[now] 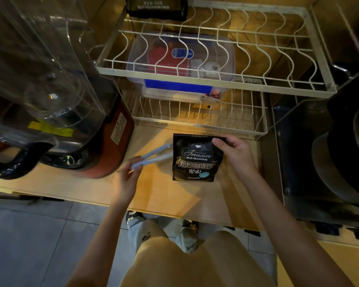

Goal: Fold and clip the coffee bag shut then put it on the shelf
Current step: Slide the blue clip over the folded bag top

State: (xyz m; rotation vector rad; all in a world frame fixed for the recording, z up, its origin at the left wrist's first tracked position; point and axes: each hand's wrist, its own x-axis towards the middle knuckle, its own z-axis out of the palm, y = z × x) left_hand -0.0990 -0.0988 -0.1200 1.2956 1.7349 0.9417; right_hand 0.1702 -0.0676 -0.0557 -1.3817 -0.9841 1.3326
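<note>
A black coffee bag (pixel 195 160) with white and gold lettering stands on the wooden counter (pixel 153 195), its top folded down. My right hand (pixel 234 154) grips the bag's upper right corner and holds the fold. My left hand (pixel 126 179) pinches one end of a long pale blue bag clip (pixel 153 155), which is spread in a V and points toward the bag's left edge. The clip's far end touches or sits just behind the bag. A white wire shelf rack (pixel 216 79) rises right behind the bag.
A clear plastic box (pixel 180 59) with red and blue contents sits on the rack's lower tier. Another black bag (pixel 157 7) stands at the rack's back left. A blender with a red base (pixel 50 100) fills the left. Dark pans (pixel 344 154) sit on the right.
</note>
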